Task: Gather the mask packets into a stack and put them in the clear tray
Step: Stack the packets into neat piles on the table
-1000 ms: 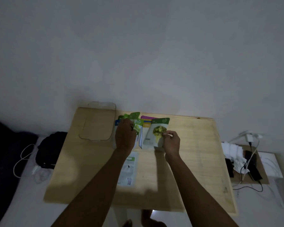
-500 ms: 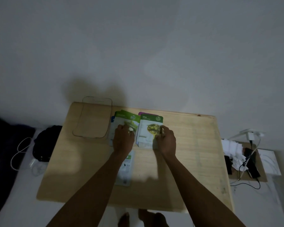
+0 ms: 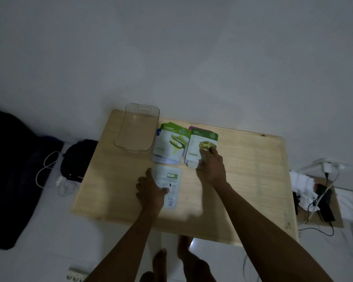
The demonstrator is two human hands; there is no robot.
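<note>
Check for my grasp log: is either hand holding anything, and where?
Nothing lifted. Right hand touches the green-topped Olive packet at its lower right corner; left hand lies on the left edge of the white face-down packet.

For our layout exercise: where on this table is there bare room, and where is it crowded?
Free: the table right of the olive packet and right hand; also the near-left corner, in front of the clear tray. Crowded: the strip from tray to olive packet.

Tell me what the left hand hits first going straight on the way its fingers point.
Likely the near left corner of the cucumber packet pile, just beyond the left hand. The near corner of the clear tray sits beside that line, so it's close.
</note>
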